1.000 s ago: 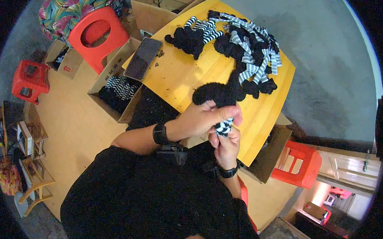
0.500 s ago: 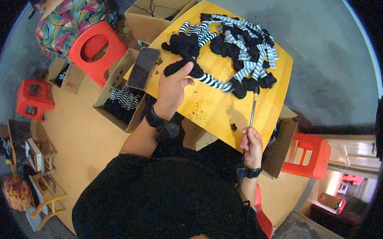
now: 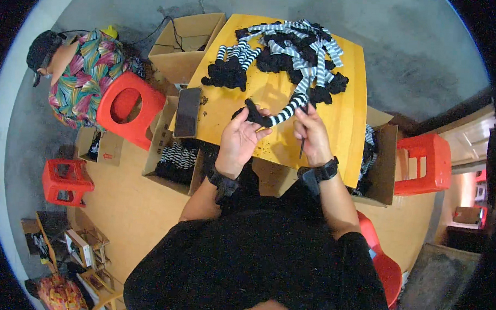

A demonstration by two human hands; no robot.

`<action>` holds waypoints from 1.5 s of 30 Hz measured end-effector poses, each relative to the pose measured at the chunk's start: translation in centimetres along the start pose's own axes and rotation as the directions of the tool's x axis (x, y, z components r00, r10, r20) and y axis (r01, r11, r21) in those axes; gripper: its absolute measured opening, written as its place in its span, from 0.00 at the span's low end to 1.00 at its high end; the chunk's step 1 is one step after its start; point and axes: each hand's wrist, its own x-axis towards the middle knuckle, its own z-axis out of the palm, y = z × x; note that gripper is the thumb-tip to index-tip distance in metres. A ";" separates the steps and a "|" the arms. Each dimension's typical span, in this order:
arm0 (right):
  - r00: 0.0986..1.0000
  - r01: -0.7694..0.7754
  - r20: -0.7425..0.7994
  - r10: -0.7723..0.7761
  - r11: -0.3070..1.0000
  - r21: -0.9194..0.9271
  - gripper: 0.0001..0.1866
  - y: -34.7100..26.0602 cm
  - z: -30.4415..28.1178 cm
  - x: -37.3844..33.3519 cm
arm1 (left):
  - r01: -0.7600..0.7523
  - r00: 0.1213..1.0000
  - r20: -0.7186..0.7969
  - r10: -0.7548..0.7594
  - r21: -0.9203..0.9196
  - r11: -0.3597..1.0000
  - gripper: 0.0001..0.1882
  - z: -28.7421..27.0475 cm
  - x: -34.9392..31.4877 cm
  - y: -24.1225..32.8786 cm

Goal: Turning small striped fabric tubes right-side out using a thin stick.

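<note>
A stuffed-looking striped fabric tube (image 3: 285, 113), black and white with a black foot-like end, spans between my hands above the near part of the table. My left hand (image 3: 240, 139) is closed on the black end, palm partly showing. My right hand (image 3: 315, 136) pinches a thin dark rod (image 3: 302, 148) close to the tube's other end, and its fingers also seem to touch the stripes. Beyond lies a tangled heap of grey-and-white striped pieces (image 3: 321, 51) with black ends. Left of that heap, several similar black-and-white pieces (image 3: 227, 73) lie side by side.
A phone (image 3: 188, 112) lies on the yellow table's (image 3: 341, 153) left edge. Cardboard boxes (image 3: 187, 60) stand around it, some holding striped pieces. Red stools (image 3: 130, 108) stand left and right. Another person (image 3: 89, 75) is at the far left.
My left hand has moved nearer and right with the striped tube. My right hand has drawn the rod back from the heap and risen to the tube's striped end. The view has shifted.
</note>
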 end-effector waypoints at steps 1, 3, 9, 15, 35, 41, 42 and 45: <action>1.000 0.004 0.000 -0.004 1.000 0.003 0.04 -0.2 0.2 0.3 | -0.010 0.997 -0.077 0.011 0.018 1.000 0.08 0.1 -0.3 0.2; 0.997 0.070 -0.035 -0.069 0.997 0.023 0.05 -0.8 0.4 1.0 | -0.081 0.986 -0.141 0.089 0.059 0.995 0.07 -1.4 -0.1 0.1; 0.992 0.053 -0.117 -0.056 0.998 -0.025 0.06 -2.7 1.3 3.9 | -0.109 0.979 -0.125 0.159 0.333 0.937 0.13 -4.3 1.3 1.5; 0.997 -0.058 0.041 0.069 0.974 -0.217 0.07 -3.1 5.8 8.0 | 0.119 0.983 0.074 -0.165 0.428 0.896 0.23 -4.2 2.0 2.0; 0.948 0.275 0.250 -0.197 0.115 -0.954 0.18 5.7 3.6 33.7 | -0.015 0.659 0.530 0.534 0.719 -0.695 0.29 -4.2 12.7 10.2; 0.946 0.161 0.179 -0.271 -0.088 -0.983 0.20 5.7 4.5 31.6 | 0.006 0.897 0.321 0.303 0.676 -0.737 0.25 -7.9 13.3 8.2; 0.942 0.164 0.179 -0.285 -0.078 -0.983 0.21 5.6 4.8 31.3 | 0.012 0.901 0.306 0.307 0.690 -0.723 0.25 -7.8 13.3 8.4; 0.946 0.191 0.184 -0.266 0.000 -0.982 0.25 3.2 5.9 28.7 | 0.000 0.854 0.346 0.388 0.746 -0.666 0.26 -7.1 12.7 8.7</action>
